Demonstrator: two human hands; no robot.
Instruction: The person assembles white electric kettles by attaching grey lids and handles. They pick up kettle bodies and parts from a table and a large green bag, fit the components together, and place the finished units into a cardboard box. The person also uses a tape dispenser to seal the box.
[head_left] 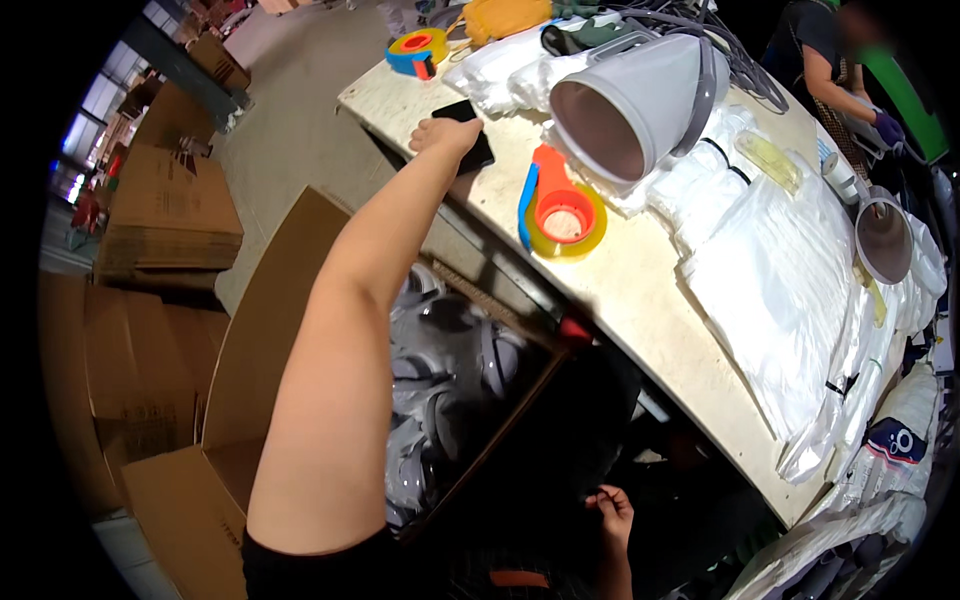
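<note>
My left arm reaches across to the far left edge of the table. There my left hand (pixel 446 136) is closed at the near side of a flat black phone (pixel 481 152), which lies on the tabletop; the fingertips are partly hidden. Low in the picture, in front of dark cloth, my right hand (pixel 612 507) has its fingers curled in a pinch. Whatever it may hold is too dark to make out. An orange and blue tape dispenser with yellow tape (pixel 590 236) lies to the right of the phone.
Below my left arm, an open cardboard box (pixel 283 300) contains several grey plastic pieces (pixel 440 415). On the white table (pixel 640 305) are a grey bucket (pixel 620 110), clear plastic bags (pixel 770 290) and another tape dispenser (pixel 416 54). A person (pixel 815 60) stands at the far right.
</note>
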